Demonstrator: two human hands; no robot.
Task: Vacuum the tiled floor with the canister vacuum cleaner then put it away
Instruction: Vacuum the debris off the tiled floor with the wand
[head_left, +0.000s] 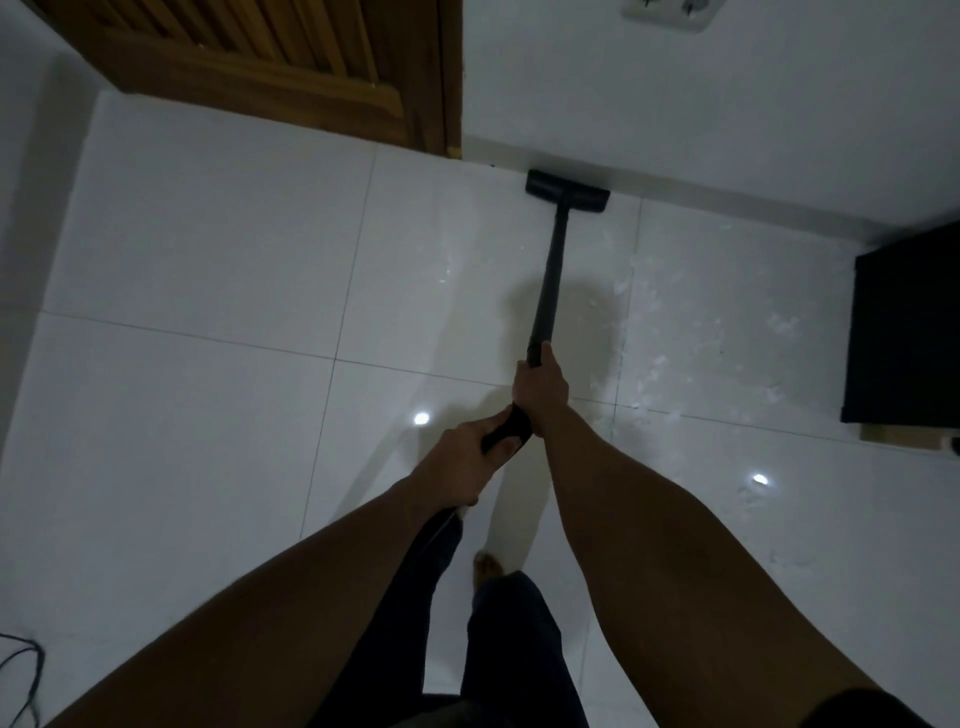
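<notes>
The black vacuum wand (549, 280) runs from my hands out to its flat black floor head (567, 190), which sits against the base of the white wall. My right hand (540, 387) grips the wand higher along the tube. My left hand (467, 457) grips the black handle end just behind it. White shreds of debris (654, 364) lie scattered on the glossy white tiled floor (218, 249) to the right of the wand. The canister itself is out of view.
A wooden louvred door (270, 62) stands at the back left. A black cabinet (906, 332) stands at the right against the wall. A wall socket (670, 13) is at the top. A dark cable (23, 670) lies at the lower left. My bare foot (488, 566) is below the hands.
</notes>
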